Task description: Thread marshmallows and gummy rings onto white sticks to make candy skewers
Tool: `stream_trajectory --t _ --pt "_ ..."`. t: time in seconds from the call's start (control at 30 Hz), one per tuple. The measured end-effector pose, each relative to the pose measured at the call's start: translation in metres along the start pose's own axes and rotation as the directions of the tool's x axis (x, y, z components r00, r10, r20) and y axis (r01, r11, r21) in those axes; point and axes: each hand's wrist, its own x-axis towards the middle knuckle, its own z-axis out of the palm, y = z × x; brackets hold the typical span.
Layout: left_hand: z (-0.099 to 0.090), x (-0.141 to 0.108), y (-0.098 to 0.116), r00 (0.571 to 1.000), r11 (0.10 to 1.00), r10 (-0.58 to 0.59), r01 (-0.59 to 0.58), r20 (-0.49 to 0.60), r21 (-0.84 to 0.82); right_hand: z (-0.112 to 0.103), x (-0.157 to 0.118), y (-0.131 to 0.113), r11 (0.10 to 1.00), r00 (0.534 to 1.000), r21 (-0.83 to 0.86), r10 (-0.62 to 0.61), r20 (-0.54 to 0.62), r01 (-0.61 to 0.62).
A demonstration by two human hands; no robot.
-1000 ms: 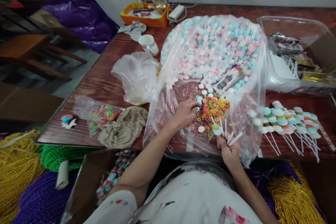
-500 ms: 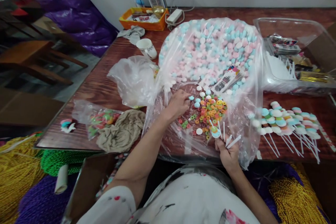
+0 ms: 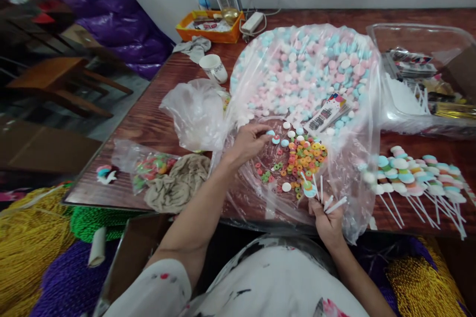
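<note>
My left hand point(image 3: 248, 144) reaches over the clear plastic sheet, thumb and fingers pinched on a light-blue marshmallow disc point(image 3: 270, 132). Just beside its fingertips lies a blue disc with a red ring candy point(image 3: 275, 139) on it. My right hand point(image 3: 327, 218) is closed around several white sticks point(image 3: 336, 205); one carries a blue disc and a yellow-green ring point(image 3: 309, 189) at its tip. Between the hands spreads a pile of small colored ring candies point(image 3: 307, 158), with a few white and blue discs around it.
Behind is a large heap of pastel marshmallows point(image 3: 297, 69) in plastic, with printed cards point(image 3: 327, 114) on it. Finished-looking marshmallow skewers point(image 3: 420, 173) lie right, below a clear bin point(image 3: 394, 114). At left are a cloth point(image 3: 178, 183), a candy bag point(image 3: 148, 166) and a mug point(image 3: 213, 68).
The view has shifted, so the scene sits slightly further right. My left fingertips have risen a little, and a blue disc with a red ring now shows beside them. My right hand keeps its grip.
</note>
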Motion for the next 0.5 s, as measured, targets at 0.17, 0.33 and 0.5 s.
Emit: stream_trajectory --t 0.17,0.33,0.5 --pt "-0.004 -0.011 0.007 0.819 1.0 -0.011 0.021 0.574 -0.01 0.0 -0.002 0.003 1.0 1.0 -0.001 -0.024 0.004 0.024" --pt "0.003 0.004 -0.005 0.968 0.997 -0.023 0.041 0.251 -0.068 0.0 -0.001 0.001 0.999 0.999 -0.005 -0.033 0.022 0.034" --pt "0.016 0.03 -0.018 0.97 0.925 0.142 -0.201 0.198 0.323 0.001 -0.001 0.001 1.0 1.0 -0.004 -0.028 0.005 0.028"
